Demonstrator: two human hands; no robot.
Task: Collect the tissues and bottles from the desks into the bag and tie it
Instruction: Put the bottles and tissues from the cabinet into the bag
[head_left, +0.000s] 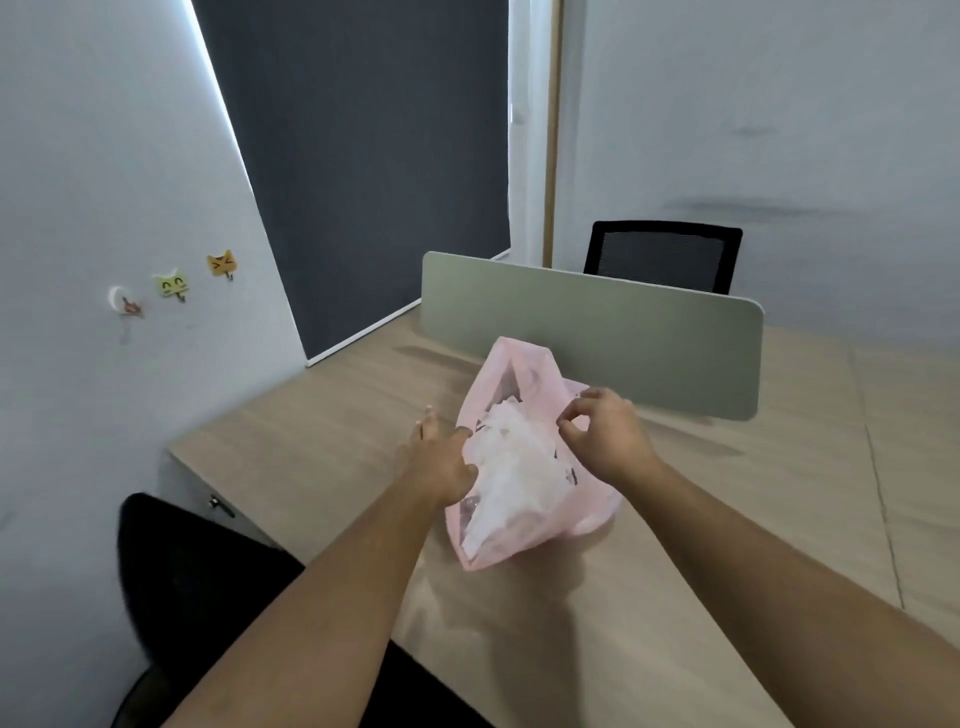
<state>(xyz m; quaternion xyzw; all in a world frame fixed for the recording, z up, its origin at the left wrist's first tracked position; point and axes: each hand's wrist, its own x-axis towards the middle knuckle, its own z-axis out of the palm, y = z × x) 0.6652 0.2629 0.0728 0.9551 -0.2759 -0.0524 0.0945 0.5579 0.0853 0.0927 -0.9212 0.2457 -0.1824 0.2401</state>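
A thin pink plastic bag lies on the wooden desk, its mouth facing away from me and one handle standing up. White tissues and a clear bottle show through the bag's opening. My left hand rests on the bag's left rim, thumb pressed against the plastic, fingers stretched over the desk. My right hand pinches the bag's right rim between thumb and fingers.
A grey-green divider panel stands across the desk just behind the bag. A black mesh chair sits beyond it. Another black chair is at my lower left. Cat-shaped hooks hang on the left wall.
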